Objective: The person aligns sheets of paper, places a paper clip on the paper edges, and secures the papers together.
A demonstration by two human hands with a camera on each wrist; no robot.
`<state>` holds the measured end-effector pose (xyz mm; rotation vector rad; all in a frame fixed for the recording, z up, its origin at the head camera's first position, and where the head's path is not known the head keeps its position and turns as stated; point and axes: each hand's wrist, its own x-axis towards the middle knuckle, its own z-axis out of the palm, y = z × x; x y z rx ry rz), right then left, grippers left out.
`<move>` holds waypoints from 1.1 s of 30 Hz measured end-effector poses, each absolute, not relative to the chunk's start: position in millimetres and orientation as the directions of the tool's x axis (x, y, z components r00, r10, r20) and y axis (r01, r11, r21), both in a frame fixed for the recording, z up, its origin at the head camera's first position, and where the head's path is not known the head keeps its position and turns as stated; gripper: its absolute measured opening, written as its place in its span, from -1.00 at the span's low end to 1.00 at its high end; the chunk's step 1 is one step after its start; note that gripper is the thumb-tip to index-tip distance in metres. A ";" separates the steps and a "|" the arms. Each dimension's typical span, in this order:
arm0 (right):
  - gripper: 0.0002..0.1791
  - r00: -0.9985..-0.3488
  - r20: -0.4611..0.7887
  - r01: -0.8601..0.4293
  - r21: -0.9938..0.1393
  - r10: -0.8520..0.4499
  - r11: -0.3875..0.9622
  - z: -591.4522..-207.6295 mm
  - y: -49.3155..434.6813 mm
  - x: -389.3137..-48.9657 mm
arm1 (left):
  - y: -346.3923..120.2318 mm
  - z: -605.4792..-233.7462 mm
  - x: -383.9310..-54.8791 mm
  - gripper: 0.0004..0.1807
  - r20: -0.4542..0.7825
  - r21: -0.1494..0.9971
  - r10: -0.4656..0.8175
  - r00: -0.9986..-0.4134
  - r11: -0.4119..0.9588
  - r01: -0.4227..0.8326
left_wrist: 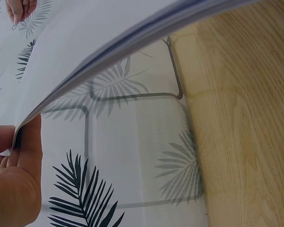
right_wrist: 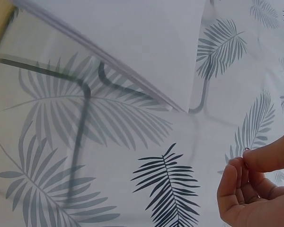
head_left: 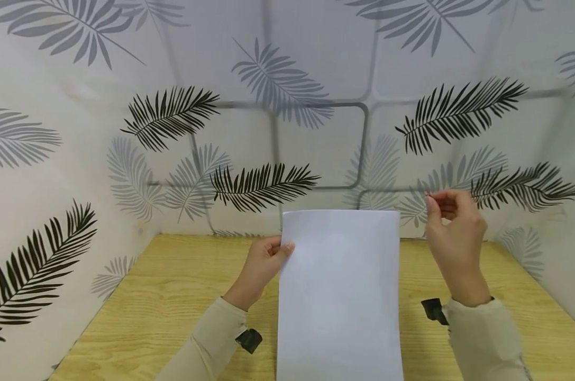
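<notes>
A stack of white paper sheets [head_left: 339, 296] stands tilted up from the table, its upper edge raised. My left hand [head_left: 263, 262] pinches the stack near its upper left corner, thumb on the front face and fingers behind. In the left wrist view the layered edge of the paper [left_wrist: 128, 40] shows, slightly bowed. My right hand [head_left: 456, 227] is raised to the right of the stack, apart from it. Between its thumb and forefinger it pinches a small thin wire paper clip [left_wrist: 14, 26], mostly hidden by the fingertips [right_wrist: 255, 158] in the right wrist view.
Beneath the paper lies a wood-grain table [head_left: 182, 296]. White sheeting with grey and black leaf prints [head_left: 316, 143] hangs behind the table and along both sides. A dark wrist camera [head_left: 249, 340] sits at each sleeve cuff.
</notes>
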<state>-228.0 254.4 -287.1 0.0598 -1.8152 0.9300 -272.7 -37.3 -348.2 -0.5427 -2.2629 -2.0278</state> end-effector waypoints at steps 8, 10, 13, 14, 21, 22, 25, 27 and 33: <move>-0.87 -0.462 0.831 -0.506 -0.533 0.309 0.678 -282.2 239.7 -227.5 | -35.4 -346.2 -269.2 -0.78 0.295 0.944 0.228 -0.928 0.083 0.321; -0.87 -0.462 0.836 -0.520 -0.526 0.296 0.673 -280.0 236.7 -227.9 | -35.1 -345.4 -268.6 -0.79 0.297 0.942 0.233 -0.926 0.086 0.324; -0.87 -0.465 0.840 -0.544 -0.520 0.278 0.659 -277.6 232.8 -229.4 | -35.0 -344.1 -267.9 -0.78 0.303 0.940 0.242 -0.922 0.085 0.331; -0.87 -0.468 0.840 -0.548 -0.519 0.274 0.656 -277.3 231.6 -229.9 | -34.9 -343.8 -267.8 -0.78 0.302 0.940 0.242 -0.922 0.082 0.330; -0.88 -0.497 0.826 -0.545 -0.535 0.265 0.646 -282.1 224.3 -233.7 | -34.4 -343.2 -266.3 -0.75 0.306 0.934 0.253 -0.918 0.104 0.341; -0.89 -0.500 0.826 -0.547 -0.534 0.261 0.644 -282.5 223.1 -234.5 | -34.3 -343.0 -266.3 -0.75 0.307 0.933 0.254 -0.917 0.107 0.342; -0.89 -0.512 0.825 -0.560 -0.533 0.241 0.634 -284.8 218.8 -236.6 | -34.2 -343.9 -266.0 -0.75 0.306 0.934 0.253 -0.918 0.108 0.341; -0.90 -0.523 0.822 -0.578 -0.537 0.227 0.615 -285.9 215.5 -237.6 | -33.7 -344.5 -266.3 -0.75 0.311 0.932 0.253 -0.916 0.107 0.346; -0.93 -0.547 0.814 -0.617 -0.551 0.196 0.562 -289.0 206.4 -238.3 | -31.5 -343.8 -265.9 -0.74 0.322 0.930 0.253 -0.912 0.093 0.354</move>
